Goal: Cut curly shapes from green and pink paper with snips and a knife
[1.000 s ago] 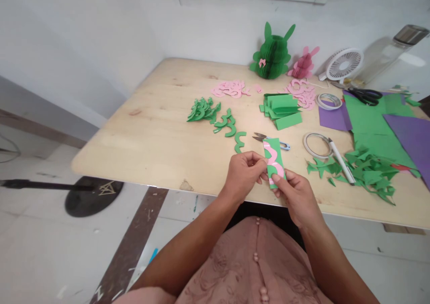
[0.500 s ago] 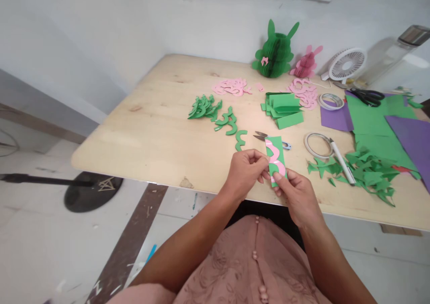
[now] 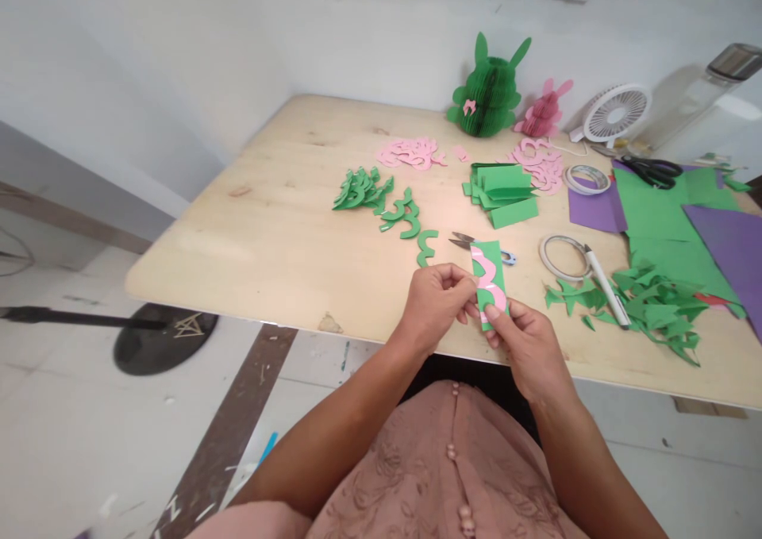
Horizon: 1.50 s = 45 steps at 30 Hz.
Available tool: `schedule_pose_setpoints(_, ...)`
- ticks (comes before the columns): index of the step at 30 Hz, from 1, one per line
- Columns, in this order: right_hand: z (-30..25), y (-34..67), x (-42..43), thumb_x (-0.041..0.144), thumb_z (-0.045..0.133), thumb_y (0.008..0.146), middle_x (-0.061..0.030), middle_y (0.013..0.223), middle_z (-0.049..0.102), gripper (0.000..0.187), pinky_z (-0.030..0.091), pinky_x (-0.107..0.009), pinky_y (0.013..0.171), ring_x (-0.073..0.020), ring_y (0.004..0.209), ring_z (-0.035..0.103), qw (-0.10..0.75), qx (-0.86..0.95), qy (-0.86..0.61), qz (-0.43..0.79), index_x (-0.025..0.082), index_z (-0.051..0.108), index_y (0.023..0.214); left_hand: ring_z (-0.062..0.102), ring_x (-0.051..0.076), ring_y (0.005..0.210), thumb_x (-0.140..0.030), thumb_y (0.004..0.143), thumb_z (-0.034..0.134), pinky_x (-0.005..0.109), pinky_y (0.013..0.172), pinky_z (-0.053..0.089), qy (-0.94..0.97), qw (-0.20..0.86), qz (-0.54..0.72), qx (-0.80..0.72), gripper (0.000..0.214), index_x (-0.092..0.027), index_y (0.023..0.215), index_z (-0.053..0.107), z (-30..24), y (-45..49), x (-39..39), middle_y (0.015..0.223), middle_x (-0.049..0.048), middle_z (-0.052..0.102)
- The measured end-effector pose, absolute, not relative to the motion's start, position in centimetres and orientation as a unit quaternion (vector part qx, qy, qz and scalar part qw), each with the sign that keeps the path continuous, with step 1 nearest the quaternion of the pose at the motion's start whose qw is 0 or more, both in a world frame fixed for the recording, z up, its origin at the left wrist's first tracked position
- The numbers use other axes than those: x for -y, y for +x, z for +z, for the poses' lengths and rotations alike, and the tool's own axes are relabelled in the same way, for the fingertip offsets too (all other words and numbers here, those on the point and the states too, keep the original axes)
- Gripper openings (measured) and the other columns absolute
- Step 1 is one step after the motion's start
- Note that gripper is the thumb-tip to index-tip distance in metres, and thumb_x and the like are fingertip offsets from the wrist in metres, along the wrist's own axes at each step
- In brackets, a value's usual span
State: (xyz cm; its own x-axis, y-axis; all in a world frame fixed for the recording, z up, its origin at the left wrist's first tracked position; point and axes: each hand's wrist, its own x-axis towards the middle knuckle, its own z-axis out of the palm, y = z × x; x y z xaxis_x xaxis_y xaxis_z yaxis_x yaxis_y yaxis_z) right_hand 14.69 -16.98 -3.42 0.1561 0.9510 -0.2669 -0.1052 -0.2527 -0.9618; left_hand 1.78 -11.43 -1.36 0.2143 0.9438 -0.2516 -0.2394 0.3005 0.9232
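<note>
A green paper strip (image 3: 495, 261) with a pink scalloped paper cutout (image 3: 486, 267) lying flat on it is held above the table's front edge. My right hand (image 3: 529, 340) pinches its lower end, thumb on top of the pink paper. At the strip's left edge, my left hand (image 3: 437, 305) is closed, thumb and forefinger pressed together at the paper. Just behind the strip lie small thread snips (image 3: 461, 241), partly covered by it. A green scalloped cutout (image 3: 425, 247) rests beyond my left hand.
Green cutouts (image 3: 360, 190) and pink cutouts (image 3: 410, 153) lie in piles to the left. Folded green strips (image 3: 503, 190) are behind the snips. Tape rolls (image 3: 563, 258), a white pen (image 3: 607, 289), green scraps (image 3: 660, 309) and black scissors (image 3: 652, 171) lie right. Paper rabbits (image 3: 488, 98) stand at the back.
</note>
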Motion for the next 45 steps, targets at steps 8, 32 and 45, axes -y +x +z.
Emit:
schedule_pose_setpoints(8,-3.56,14.72,17.01,0.040,0.074,0.076,0.0025,0.059,0.056,0.023,0.036,-0.020,0.049,-0.0079,0.052,0.044,0.493,0.362,-0.575,0.544,0.017,0.069,0.076,0.056,0.009,0.042,-0.023,0.068,0.061,0.017,0.038,0.039,0.390,0.677,0.436,-0.447,0.012,-0.015,0.059,0.058,-1.53,1.78,11.35,0.050,-0.0021,0.059)
schedule_pose_setpoints(32,-3.57,14.65,17.07,0.039,0.070,0.080,0.0019,0.060,0.054,0.022,0.035,-0.022,0.050,-0.0095,0.054,0.043,0.484,0.379,-0.572,0.544,0.017,0.068,0.076,0.054,0.008,0.042,-0.023,0.068,0.064,0.017,0.041,0.040,0.390,0.674,0.446,-0.442,0.013,-0.015,0.060,0.058,-1.62,1.63,11.62,0.048,-0.0018,0.058)
schedule_pose_setpoints(45,-3.57,14.61,17.28,0.043,0.069,0.080,0.0015,0.062,0.055,0.026,0.036,-0.022,0.052,-0.0101,0.055,0.044,0.496,0.366,-0.562,0.552,0.017,0.067,0.076,0.054,0.008,0.042,-0.025,0.069,0.065,0.018,0.042,0.041,0.390,0.674,0.441,-0.447,0.015,-0.015,0.060,0.058,-1.38,1.59,11.74,0.050,-0.0017,0.059)
